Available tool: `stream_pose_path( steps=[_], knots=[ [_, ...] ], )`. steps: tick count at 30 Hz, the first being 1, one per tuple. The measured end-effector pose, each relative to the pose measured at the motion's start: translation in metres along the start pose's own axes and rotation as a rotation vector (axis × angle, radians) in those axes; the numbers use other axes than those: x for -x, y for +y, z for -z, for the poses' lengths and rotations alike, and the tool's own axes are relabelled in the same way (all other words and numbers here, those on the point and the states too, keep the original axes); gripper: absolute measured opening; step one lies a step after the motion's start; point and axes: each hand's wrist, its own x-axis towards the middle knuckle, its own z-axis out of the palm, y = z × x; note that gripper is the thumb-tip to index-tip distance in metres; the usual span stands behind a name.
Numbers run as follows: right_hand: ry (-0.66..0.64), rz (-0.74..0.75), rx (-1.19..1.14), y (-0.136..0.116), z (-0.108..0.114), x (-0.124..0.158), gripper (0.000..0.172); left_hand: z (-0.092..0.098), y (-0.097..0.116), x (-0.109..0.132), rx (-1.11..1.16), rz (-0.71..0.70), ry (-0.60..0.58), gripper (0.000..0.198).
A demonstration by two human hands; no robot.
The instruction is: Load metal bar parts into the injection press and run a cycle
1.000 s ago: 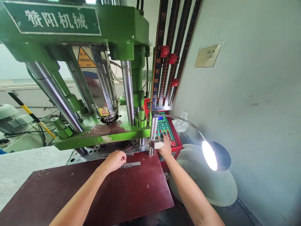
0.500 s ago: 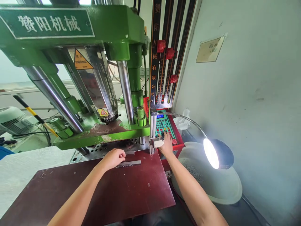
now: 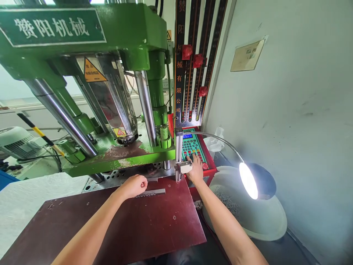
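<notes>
A dark brown board is lying before a green press, beside a pale wall. At three o'clock a lamp is shining over a basin. A thin grey metal strip is lying flat on the board at twelve o'clock. The left hand is resting curled, touching the strip's end. The right hand is pressing the keypad, fingers spread.
</notes>
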Motion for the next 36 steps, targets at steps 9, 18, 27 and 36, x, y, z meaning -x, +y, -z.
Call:
stream_pose_path(
  steps=[9,18,27,36],
  knots=[
    [0.01,-0.015,-0.025,0.001,-0.001,-0.001,0.055,-0.012,0.077,0.05,0.155,-0.288,-0.223,0.023],
    [0.02,-0.033,-0.069,-0.001,0.003,-0.002,0.055,-0.016,0.063,-0.022,-0.178,0.021,0.153,0.027],
    [0.036,-0.067,-0.109,-0.001,-0.002,-0.005,0.056,-0.02,0.063,-0.04,-0.272,-0.054,0.048,0.018],
    [0.052,-0.106,-0.113,-0.001,0.001,-0.005,0.056,-0.021,0.095,-0.016,-0.155,-0.103,-0.053,0.018]
  ],
)
